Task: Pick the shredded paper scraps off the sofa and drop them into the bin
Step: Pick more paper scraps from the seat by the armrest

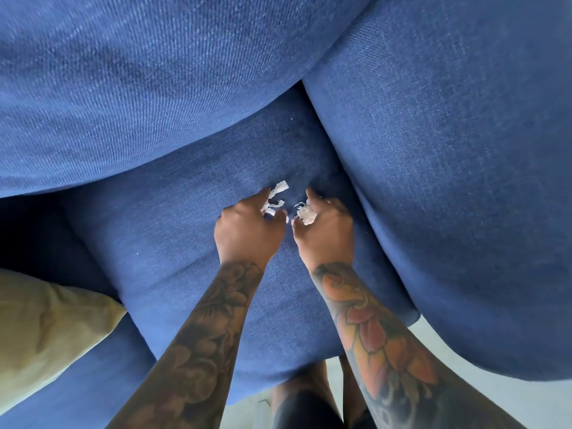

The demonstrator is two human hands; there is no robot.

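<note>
While leaning over the blue sofa seat cushion [173,243], I am pinching white shredded paper scraps [276,198] in the curled fingers of my left hand [247,230], and my right hand [325,233], just beside it, is curling round a small wad of scraps [306,215]. Both tattooed forearms are reaching in from the near edge; a tan cushion [46,329] is lying near left.

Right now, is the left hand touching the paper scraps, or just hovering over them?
Touching. The head view shows the left hand with its fingers curled round white paper scraps on the blue sofa seat; strips stick out between fingers.
</note>
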